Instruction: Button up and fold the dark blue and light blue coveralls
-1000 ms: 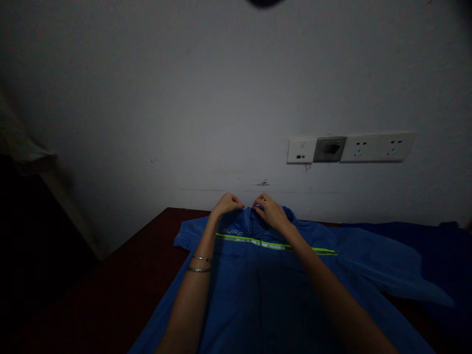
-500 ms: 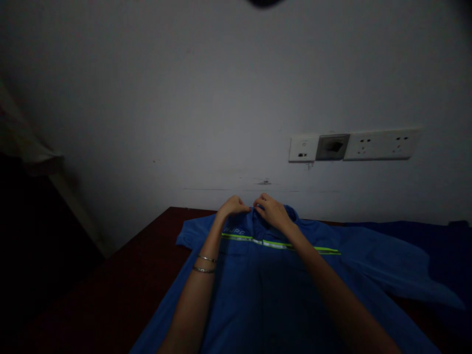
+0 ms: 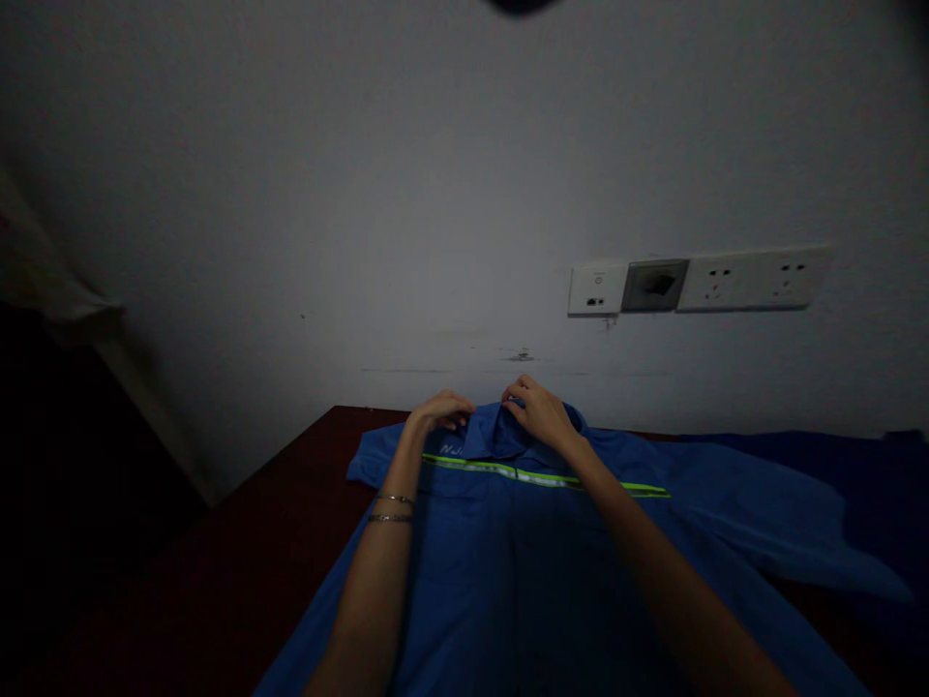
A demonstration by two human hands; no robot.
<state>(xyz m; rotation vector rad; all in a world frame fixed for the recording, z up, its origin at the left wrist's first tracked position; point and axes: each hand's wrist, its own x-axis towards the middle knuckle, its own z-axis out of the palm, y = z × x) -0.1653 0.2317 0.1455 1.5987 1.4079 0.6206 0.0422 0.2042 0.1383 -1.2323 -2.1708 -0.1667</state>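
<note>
A blue work shirt [image 3: 508, 561] with a yellow-green reflective stripe [image 3: 537, 476] across the chest lies flat on a dark red-brown table [image 3: 239, 571], its collar [image 3: 488, 428] toward the wall. My left hand [image 3: 439, 410], two thin bangles on its wrist, rests with curled fingers on the left side of the collar. My right hand [image 3: 537, 411] pinches the collar's right side. Both hands are closed on the collar cloth. The shirt's right sleeve [image 3: 762, 528] spreads out to the right.
A white wall stands right behind the table, with a strip of sockets and a switch [image 3: 697, 281] at the right. More dark blue cloth [image 3: 871, 484] lies at the far right. The left of the room is dark.
My left hand has slid a little left and down along the collar, away from the right hand. The collar now lies flatter between the two hands.
</note>
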